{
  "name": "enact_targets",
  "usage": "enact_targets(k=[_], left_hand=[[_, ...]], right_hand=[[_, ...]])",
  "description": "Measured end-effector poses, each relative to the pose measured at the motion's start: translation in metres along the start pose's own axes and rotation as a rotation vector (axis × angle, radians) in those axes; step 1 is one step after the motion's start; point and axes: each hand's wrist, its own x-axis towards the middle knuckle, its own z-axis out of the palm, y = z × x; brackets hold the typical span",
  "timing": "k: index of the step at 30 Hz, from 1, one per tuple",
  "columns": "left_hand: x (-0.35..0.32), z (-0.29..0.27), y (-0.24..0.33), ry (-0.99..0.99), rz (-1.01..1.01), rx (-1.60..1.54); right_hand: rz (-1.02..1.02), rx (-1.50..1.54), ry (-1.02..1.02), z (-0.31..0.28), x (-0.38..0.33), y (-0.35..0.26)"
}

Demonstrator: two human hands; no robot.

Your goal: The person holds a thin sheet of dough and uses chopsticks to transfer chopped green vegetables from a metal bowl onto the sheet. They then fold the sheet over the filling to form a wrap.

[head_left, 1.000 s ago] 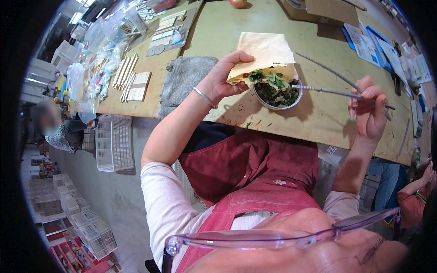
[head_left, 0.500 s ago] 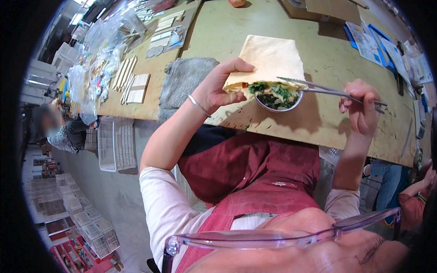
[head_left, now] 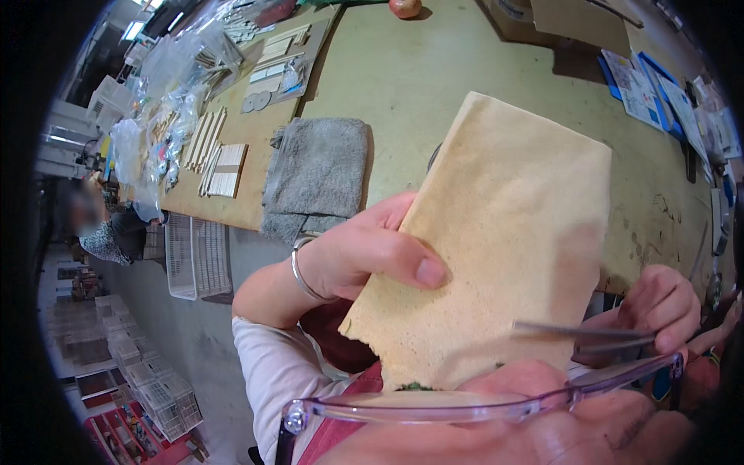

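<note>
A large pale flatbread (head_left: 511,209) is raised close to me, its ragged bitten-looking edge at the bottom. My left hand (head_left: 372,248) grips its left side, thumb flat on the front and fingers behind. Bits of green leafy filling (head_left: 415,386) show at the lower edge. My right hand (head_left: 663,306) is closed around a pair of grey chopsticks (head_left: 577,332), whose tips point left across the lower part of the bread. Behind the bread a sliver of the metal bowl's rim (head_left: 432,159) peeks out; its contents are hidden.
A folded grey towel (head_left: 322,167) lies left of the bread on the table (head_left: 387,62). Further left are wooden sticks (head_left: 225,170) and plastic bags (head_left: 167,70). A cardboard box (head_left: 573,27), a round red fruit (head_left: 404,8) and blue-edged papers (head_left: 635,89) stand or lie farther off. Another person (head_left: 116,232) is at far left.
My left hand has lifted the flatbread from over the bowl toward me, tilting it so it covers the bowl. My right hand has come nearer and lower with the chopsticks.
</note>
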Motion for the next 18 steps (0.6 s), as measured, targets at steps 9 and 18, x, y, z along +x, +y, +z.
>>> enact_targets(k=[9,18], left_hand=[[0.003,-0.004,0.001,-0.034,-0.012,-0.088],[0.002,-0.007,0.001,-0.03,-0.008,-0.018]], right_hand=[[0.023,0.013,0.153,-0.002,-0.015,0.019],[0.046,0.0,0.141,0.007,-0.009,0.02]])
